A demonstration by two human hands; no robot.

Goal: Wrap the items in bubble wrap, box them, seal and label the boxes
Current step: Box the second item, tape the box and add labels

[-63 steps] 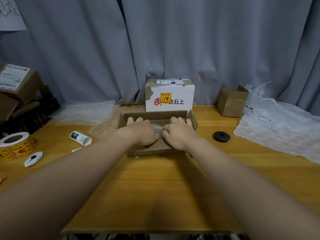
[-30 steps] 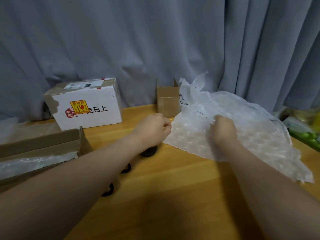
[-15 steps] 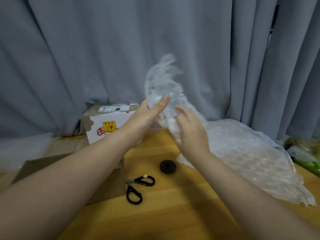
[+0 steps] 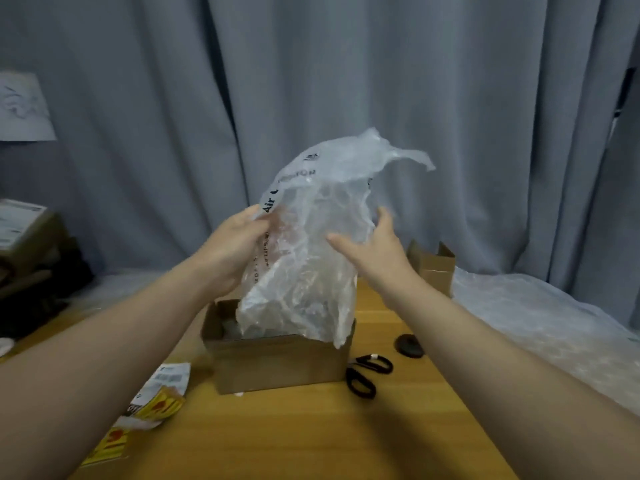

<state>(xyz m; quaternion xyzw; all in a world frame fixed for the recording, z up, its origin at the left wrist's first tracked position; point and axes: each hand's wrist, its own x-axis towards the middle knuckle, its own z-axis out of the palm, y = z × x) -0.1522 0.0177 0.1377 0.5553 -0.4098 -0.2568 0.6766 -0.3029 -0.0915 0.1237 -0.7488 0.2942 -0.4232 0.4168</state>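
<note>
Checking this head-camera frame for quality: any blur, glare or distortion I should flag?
Head view: soft, even light, no harsh glare; right hand and bubble wrap smeared by motion; labels at lower left blurred; wide-angle stretch on the forearms; soft shadows on the table.

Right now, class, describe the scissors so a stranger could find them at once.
Start at the open cardboard box in the middle of the table. The scissors lie right of its near corner, black looped handles showing, unlike the round black disc beyond them.

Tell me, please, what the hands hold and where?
The left hand grips the bubble wrap sheet by its left edge; the right hand, open, holds nothing.
</note>
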